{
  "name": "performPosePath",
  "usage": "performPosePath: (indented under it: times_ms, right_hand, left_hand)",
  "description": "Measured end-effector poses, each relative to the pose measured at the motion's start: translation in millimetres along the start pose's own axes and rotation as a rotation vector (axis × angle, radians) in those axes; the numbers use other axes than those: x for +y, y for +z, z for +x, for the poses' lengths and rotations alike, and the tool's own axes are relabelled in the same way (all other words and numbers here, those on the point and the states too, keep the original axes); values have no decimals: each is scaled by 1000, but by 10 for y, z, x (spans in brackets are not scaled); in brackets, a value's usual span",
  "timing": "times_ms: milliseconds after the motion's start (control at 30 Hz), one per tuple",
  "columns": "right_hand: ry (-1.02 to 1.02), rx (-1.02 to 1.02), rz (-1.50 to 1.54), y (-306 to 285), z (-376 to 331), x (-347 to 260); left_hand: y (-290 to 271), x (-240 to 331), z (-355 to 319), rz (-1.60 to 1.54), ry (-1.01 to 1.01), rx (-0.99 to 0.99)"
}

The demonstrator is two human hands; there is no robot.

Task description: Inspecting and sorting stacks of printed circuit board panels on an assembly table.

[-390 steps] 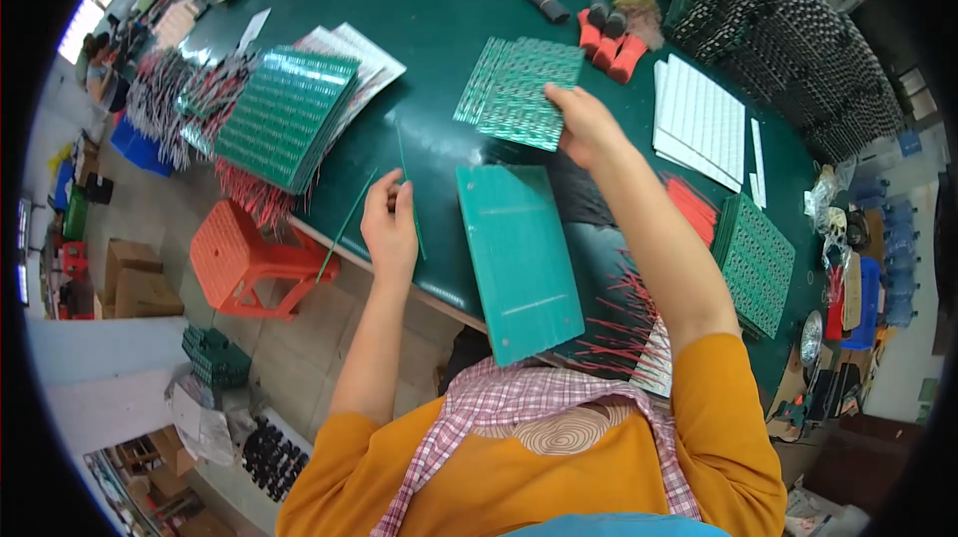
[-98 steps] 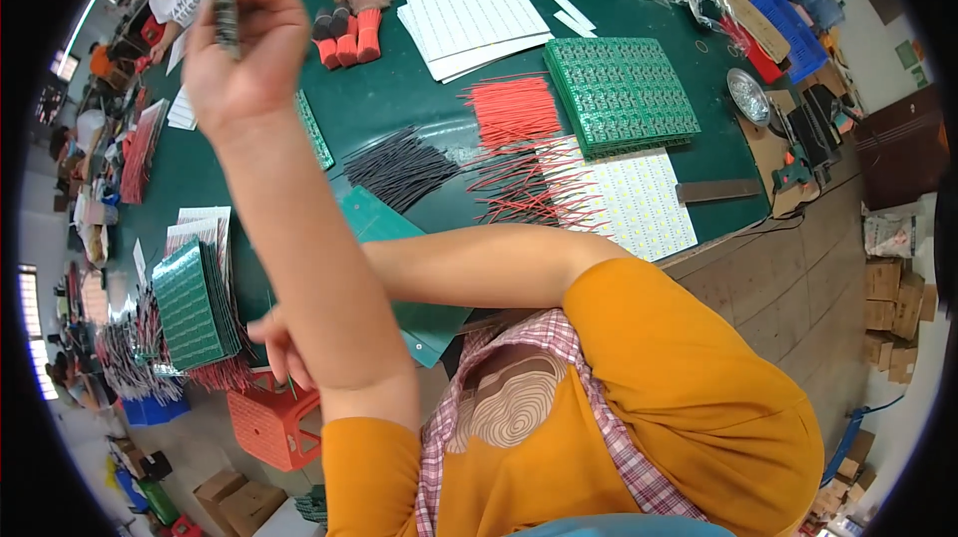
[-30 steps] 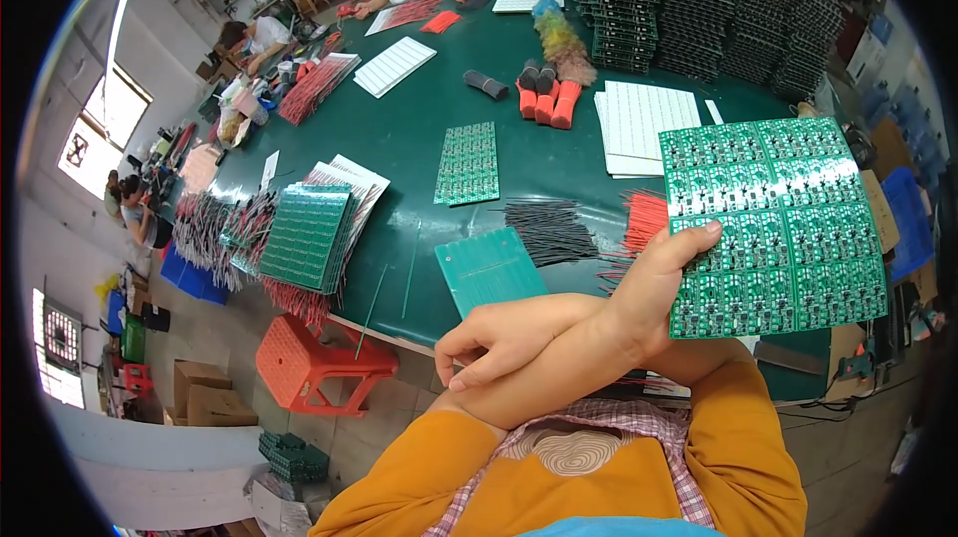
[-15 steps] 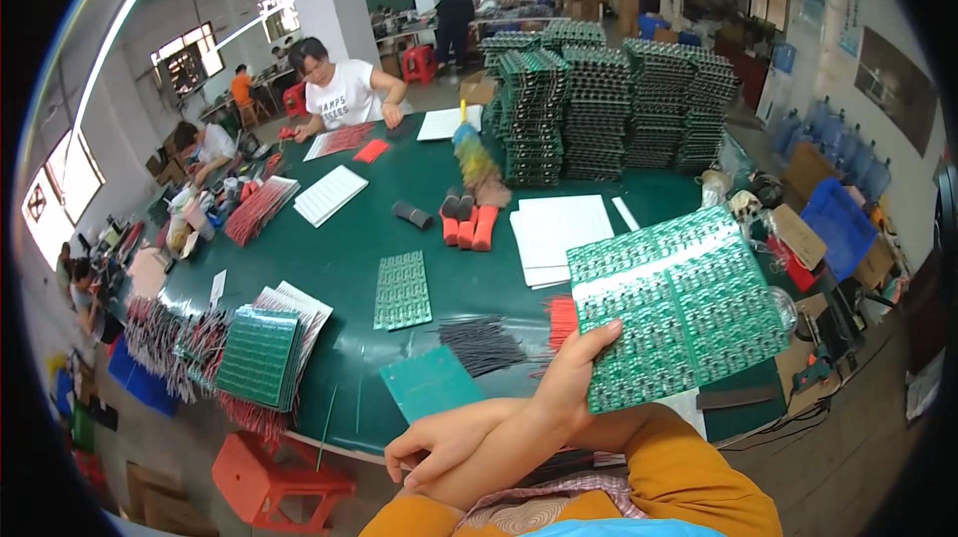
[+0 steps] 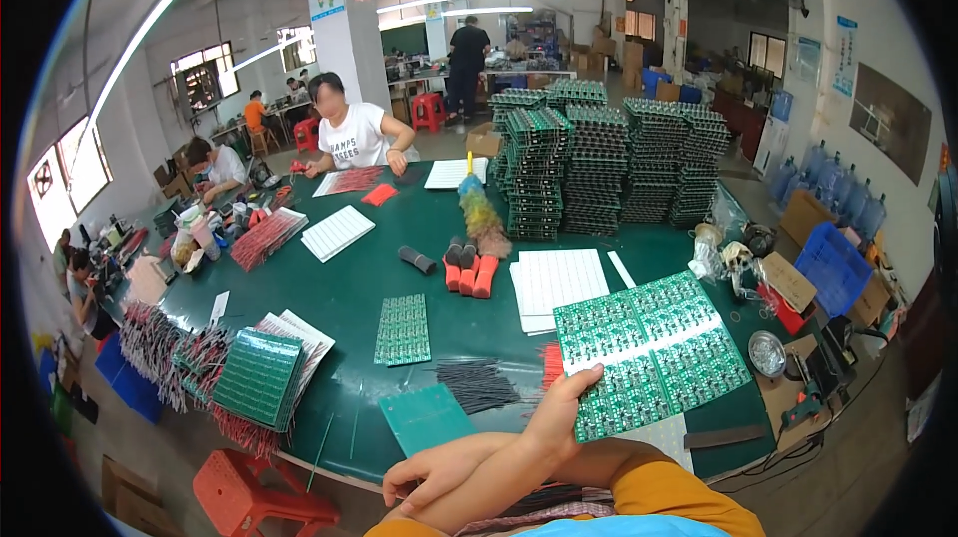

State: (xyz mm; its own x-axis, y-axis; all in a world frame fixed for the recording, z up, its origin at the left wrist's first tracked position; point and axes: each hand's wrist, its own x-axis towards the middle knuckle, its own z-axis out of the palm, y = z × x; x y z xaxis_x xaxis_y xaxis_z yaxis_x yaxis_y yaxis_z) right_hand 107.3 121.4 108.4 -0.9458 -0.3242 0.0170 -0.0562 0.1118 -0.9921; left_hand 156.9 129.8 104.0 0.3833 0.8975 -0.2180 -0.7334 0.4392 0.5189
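Observation:
My arms are crossed in front of me. My left hand (image 5: 561,407), reaching over to the right, grips a green circuit board panel (image 5: 654,352) by its near left corner, thumb on top. The panel is held up tilted above the table, full of small repeated boards. My right hand (image 5: 434,477) hangs to the left under the left forearm, its fingers loosely bent and apart, with nothing seen in it. Close by lie a plain green sheet (image 5: 424,419), a bundle of black wires (image 5: 477,384) and a smaller circuit board panel (image 5: 402,329). Red wires (image 5: 552,364) are partly hidden behind the held panel.
Tall stacks of circuit board panels (image 5: 539,173) stand at the back. White sheets (image 5: 559,282), red and black bundles (image 5: 467,272) and a feather duster (image 5: 479,208) lie mid-table. More panels (image 5: 257,377) sit on wires at left, near a red stool (image 5: 254,492). A co-worker (image 5: 354,133) sits across.
My view has tipped upward, showing more of the room. The panel in my left hand now looks flatter and smaller, tilted away. My right hand keeps its pose.

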Motion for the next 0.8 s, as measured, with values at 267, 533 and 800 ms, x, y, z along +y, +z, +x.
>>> performPosePath:
  times_ms: [267,533,800]
  right_hand:
    - [19,72,61,28,87,177]
    - [-82,-21,122,-27,126,202]
    - [105,273,130,-59,116,292]
  left_hand:
    - [49,22,-85,-2,24,63]
    - [118,27,-68,-26,90,14]
    - [93,180,-110,-47,11,59]
